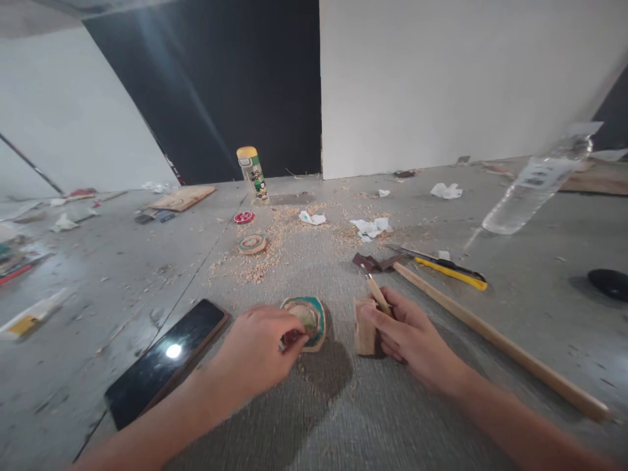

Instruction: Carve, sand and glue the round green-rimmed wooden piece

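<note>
My left hand (260, 350) has its fingers curled against a round wooden disc with a teal rim (310, 317) that lies on the grey table; something small and red shows at the fingertips. My right hand (405, 330) is closed round a wooden-handled carving tool (377, 292) whose tip points up and away. The same hand rests against a small wooden block (364, 330) standing just right of the disc.
A dark phone (164, 360) lies at my left. A long wooden stick (495, 340) and a yellow utility knife (449, 269) lie at the right. Farther off are wood shavings (260, 258), another disc (252, 243), a yellow-capped bottle (252, 173) and a clear plastic bottle (534, 186).
</note>
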### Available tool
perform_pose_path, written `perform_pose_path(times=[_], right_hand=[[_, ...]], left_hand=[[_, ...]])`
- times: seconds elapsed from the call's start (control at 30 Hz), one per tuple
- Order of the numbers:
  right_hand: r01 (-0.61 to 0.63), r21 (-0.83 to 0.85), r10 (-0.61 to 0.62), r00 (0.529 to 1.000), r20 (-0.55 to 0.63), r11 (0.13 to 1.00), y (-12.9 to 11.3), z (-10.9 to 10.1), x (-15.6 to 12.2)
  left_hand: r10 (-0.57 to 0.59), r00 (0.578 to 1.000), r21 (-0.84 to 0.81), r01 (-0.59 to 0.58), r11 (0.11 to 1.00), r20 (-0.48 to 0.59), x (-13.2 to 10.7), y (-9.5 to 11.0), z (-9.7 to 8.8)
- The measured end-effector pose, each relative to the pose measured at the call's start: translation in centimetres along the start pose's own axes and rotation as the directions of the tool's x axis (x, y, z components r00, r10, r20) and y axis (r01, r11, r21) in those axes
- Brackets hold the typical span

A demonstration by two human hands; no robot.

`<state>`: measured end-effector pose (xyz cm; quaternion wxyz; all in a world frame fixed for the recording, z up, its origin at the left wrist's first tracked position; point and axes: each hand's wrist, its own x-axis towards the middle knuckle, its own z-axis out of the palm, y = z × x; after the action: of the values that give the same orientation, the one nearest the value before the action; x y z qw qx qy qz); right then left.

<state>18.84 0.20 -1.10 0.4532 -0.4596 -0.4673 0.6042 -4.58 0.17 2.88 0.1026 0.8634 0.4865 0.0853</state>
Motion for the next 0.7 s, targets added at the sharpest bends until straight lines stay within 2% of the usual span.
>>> perform_pose_path(times=[0.17,0.7], right_hand=[[0.008,0.011,-0.008,1.0,0.008,1.0,0.05,0.0,-0.05],[0.032,-0.067,-0.032,0.999,-0.002,0.997,0.07,-0.05,0.09]], left_hand=[[0.04,0.997,0.103,-0.033,0.994,-0.07,0.12,0.33,0.44],[0.083,0.994,0.196,-0.067,0.978,-0.073,0.48,0.46,0.91]])
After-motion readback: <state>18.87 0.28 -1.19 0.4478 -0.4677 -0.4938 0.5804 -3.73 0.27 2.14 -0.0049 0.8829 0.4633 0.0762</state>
